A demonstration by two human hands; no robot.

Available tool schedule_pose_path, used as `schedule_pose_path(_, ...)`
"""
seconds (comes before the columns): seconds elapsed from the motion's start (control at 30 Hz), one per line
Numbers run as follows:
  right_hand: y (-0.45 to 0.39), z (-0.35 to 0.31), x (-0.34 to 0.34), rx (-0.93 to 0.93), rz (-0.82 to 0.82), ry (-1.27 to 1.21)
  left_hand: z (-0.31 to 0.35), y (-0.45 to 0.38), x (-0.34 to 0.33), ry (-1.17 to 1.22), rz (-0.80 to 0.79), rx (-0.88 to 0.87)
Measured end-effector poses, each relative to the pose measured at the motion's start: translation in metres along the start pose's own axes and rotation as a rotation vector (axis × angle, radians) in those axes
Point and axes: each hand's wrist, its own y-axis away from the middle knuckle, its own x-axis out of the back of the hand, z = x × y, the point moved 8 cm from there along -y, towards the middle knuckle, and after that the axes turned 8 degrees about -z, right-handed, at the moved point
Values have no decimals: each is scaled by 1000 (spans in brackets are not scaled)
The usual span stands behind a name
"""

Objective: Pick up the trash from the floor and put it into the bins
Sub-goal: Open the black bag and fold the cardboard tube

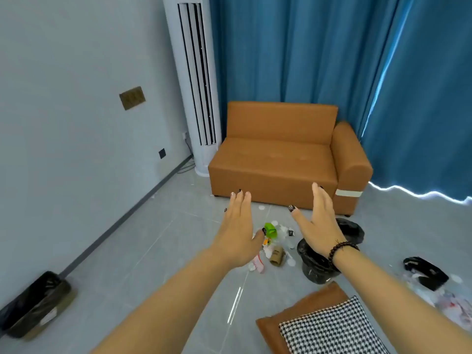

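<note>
A pile of trash lies on the grey floor in front of the sofa: a green wrapper [270, 229], a brown paper cup [278, 255], a pink packet [258, 263] and white scraps. Two bins lined with black bags stand to its right, one nearer [313, 267] and one behind [353, 229]. My left hand [236, 229] is stretched out flat above the pile's left side, fingers apart, holding nothing. My right hand [320, 221] is held out open above the nearer bin, a bead bracelet on its wrist.
An orange sofa [281, 159] stands against blue curtains, with a tall white air conditioner [196, 85] to its left. A box lined with a black bag [38, 302] sits by the left wall. A checkered cushion [332, 328] lies bottom right, next to a black bag and more litter [426, 274].
</note>
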Motion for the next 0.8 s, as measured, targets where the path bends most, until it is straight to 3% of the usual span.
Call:
schedule_pose_path(0.33,-146,44,-37,-117,-29,-7,-81,-141,11,-124,-63,-6)
schedule_pose_path(0.8,-330,71,-35,-213,1,27,-156,-355,27,48,-146,-108)
